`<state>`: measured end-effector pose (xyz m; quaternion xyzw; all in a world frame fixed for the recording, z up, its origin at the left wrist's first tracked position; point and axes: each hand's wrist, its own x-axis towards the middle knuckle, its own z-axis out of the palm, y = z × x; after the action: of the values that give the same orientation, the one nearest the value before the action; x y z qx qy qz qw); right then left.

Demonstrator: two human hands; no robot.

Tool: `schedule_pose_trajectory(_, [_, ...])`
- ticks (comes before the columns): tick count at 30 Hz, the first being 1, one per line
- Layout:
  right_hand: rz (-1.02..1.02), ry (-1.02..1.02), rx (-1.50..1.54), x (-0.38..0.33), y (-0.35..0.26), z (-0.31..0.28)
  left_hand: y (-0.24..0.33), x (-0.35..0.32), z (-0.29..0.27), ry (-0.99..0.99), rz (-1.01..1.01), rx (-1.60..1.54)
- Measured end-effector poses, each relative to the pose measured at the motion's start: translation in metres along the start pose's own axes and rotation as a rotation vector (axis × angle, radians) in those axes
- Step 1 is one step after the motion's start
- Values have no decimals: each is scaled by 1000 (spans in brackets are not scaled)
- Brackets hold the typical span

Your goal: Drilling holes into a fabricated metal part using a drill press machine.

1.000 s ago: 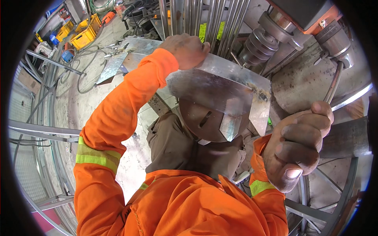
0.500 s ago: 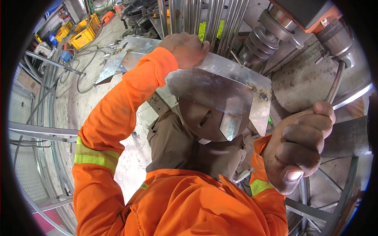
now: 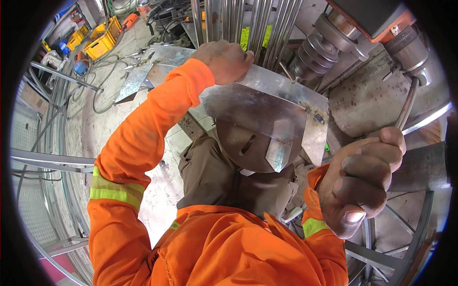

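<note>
My left hand [image 3: 225, 61] grips the far edge of a bent sheet metal piece [image 3: 274, 81], fingers curled over it. The metal is shiny grey with a dark scorched patch near its right corner. It lies on a round brown drill press table [image 3: 234, 138] that has a slot. Wrapped in a fist, my right hand [image 3: 365, 178] holds the end of the drill press feed lever [image 3: 409, 102]. Beyond the metal's far right edge is the stepped grey chuck [image 3: 315, 55]; a thin bit tip shows close to the sheet, but I cannot tell whether it touches.
Upright shiny metal tubes [image 3: 234, 21] stand just past my left hand. Another cut metal sheet [image 3: 133, 83] lies to the left. Yellow crates [image 3: 102, 38], cables and tools are on the floor at far left. Metal frame bars [image 3: 52, 157] run along the left, and more [image 3: 381, 257] at lower right.
My right hand has moved slightly down toward me with the feed lever. My left hand and the sheet metal have hardly moved.
</note>
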<state>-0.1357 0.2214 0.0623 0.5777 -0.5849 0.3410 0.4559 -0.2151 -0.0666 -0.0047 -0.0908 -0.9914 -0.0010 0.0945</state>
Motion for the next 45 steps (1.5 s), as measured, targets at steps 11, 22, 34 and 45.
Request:
schedule_pose_trajectory(11, [41, 45, -20, -11, 0, 0, 0, -2, 0, 6, -1, -4])
schedule_pose_trajectory(22, [12, 20, -7, -1, -2, 2, 7, -4, -10, -33, -115, -120])
schedule_pose_trajectory(34, [36, 40, -14, -8, 0, 0, 7, -3, -11, -54, -123, -121])
schedule_pose_trajectory(45, [8, 32, 5, -6, 2, 0, 4, -1, -7, -65, -120, -101])
